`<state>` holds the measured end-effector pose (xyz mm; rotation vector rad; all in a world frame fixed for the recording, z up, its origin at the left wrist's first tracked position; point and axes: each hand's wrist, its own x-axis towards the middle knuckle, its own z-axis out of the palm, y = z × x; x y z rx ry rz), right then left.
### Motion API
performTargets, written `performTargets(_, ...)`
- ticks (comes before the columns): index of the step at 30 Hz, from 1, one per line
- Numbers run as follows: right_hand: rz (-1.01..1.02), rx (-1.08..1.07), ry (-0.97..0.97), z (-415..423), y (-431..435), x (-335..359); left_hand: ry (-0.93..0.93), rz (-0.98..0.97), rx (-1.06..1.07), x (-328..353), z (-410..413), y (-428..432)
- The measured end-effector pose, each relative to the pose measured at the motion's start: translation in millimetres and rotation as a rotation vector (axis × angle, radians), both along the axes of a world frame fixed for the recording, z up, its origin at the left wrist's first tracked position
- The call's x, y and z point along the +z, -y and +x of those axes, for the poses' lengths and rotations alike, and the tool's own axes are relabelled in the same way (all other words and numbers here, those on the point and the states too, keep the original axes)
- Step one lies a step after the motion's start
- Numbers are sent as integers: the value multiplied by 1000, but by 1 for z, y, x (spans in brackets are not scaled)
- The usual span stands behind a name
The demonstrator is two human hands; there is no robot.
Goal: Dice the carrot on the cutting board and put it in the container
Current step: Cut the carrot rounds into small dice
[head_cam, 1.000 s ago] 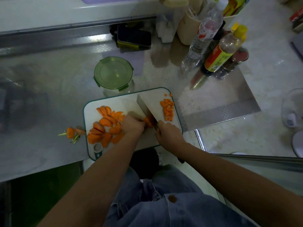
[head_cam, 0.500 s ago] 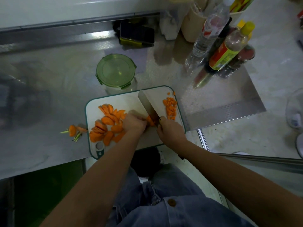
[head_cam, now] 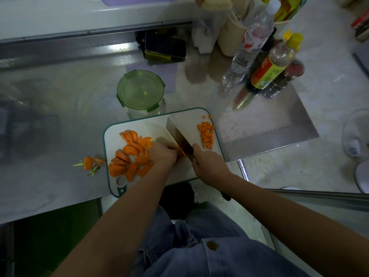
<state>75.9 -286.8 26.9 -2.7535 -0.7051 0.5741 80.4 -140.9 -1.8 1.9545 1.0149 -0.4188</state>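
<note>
On the steel counter (head_cam: 60, 120), your left hand (head_cam: 162, 154) pinches orange carrot strips (head_cam: 181, 151); your right hand (head_cam: 209, 166) grips the broad steel cleaver (head_cam: 179, 128). Keep fingertips tucked, cuts even.

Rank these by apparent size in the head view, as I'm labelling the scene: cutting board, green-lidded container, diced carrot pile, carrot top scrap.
1. cutting board
2. green-lidded container
3. diced carrot pile and carrot top scrap, stems included: these look about alike, so they are not ranked.
</note>
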Motion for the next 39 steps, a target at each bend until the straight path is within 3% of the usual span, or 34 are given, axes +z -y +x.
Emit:
performTargets(19, 82, -112, -19, 5, -6, -19, 9, 41, -85, -1, 2, -2)
performTargets(25, 268, -182, 53, 15, 6, -2, 38, 145, -238, 1, -1, -3)
performTargets(29, 331, -275, 2, 26, 17, 3, 268, 238, -437, 5, -2, -15)
performTargets(32, 317, -313, -18, 27, 25, 0, 458, 370, -736, 1, 3, -23)
performTargets(35, 288, -319, -26, 23, 28, -4, 476, 477, -1101, -2, 13, -22)
performTargets(39, 241, -303, -36, 18, 30, -4, 396, 555, -1229, 4, 19, -15)
